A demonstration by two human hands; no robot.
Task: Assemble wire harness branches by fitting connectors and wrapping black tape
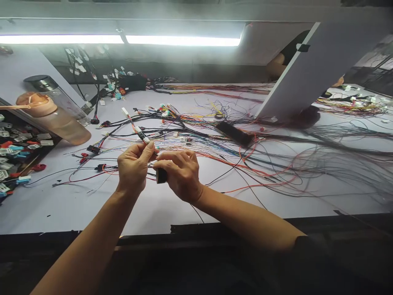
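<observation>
My left hand [133, 166] is closed, thumb and fingers pinching a short wire lead [140, 133] with white connectors and a black wrapped section. The lead slants up and away from the thumb to a white connector [125, 112] at its far end. Close on the right, my right hand [183, 174] is curled around a roll of black tape [161, 175], its side facing left. The fingertips of both hands nearly meet; what lies between them is partly hidden. Behind the hands, black-wrapped wire bundles [196, 132] spread over the white table [153, 211].
Two bottles, one peach-capped [63, 123] and one clear [66, 98], lean at the left beside a bin of connectors [9, 164]. A black box-like object [233, 134] rests on the wires. A white partition [294, 78] stands right, with part of another person [284, 57] behind it.
</observation>
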